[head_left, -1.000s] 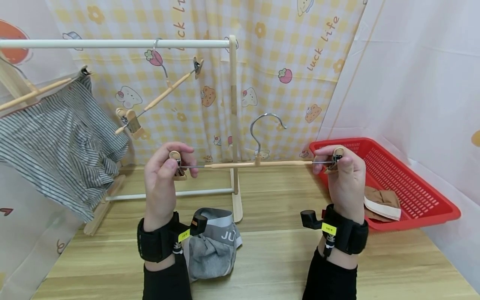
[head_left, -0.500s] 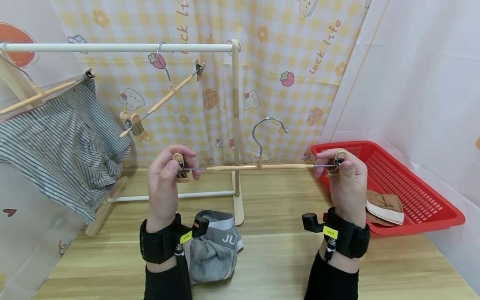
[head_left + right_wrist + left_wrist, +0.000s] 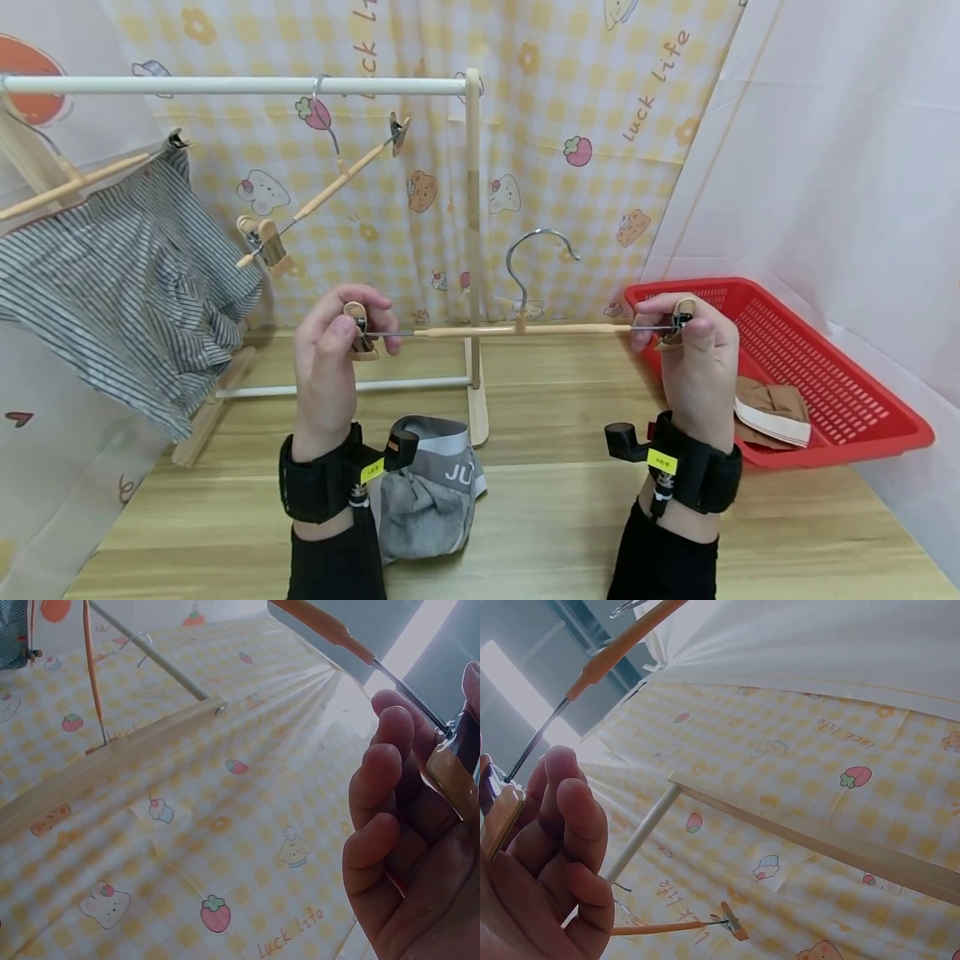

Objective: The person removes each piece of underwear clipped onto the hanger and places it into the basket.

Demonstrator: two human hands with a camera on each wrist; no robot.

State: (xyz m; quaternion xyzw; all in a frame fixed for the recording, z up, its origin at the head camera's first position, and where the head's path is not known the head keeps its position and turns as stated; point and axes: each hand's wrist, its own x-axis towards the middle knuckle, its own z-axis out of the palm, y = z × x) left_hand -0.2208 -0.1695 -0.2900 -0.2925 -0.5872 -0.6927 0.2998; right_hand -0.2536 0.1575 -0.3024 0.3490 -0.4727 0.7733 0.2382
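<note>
A clip hanger (image 3: pixel 480 331) with a wooden-coloured bar and metal hook is held level in front of me, hook upward. My left hand (image 3: pixel 327 367) pinches the clip (image 3: pixel 362 332) at its left end between thumb and fingers. At the other end, my right hand (image 3: pixel 699 358) pinches the right clip (image 3: pixel 678 323) the same way. Both wrist views show curled fingers around a clip. Below the hanger, on the table, lie grey underpants (image 3: pixel 426 492) with a lettered waistband, partly behind my left wrist.
A rack with a white rail (image 3: pixel 225 86) stands at the left. Striped shorts (image 3: pixel 135 283) hang from it, beside a bare clip hanger (image 3: pixel 330 190) tilted on the rail. A red basket (image 3: pixel 862 400) at the right holds brown folded cloth (image 3: pixel 772 408).
Both hands keep the same hold on the hanger's clips. The whole view shifts slightly as the head camera moves; otherwise the scene stays as it was.
</note>
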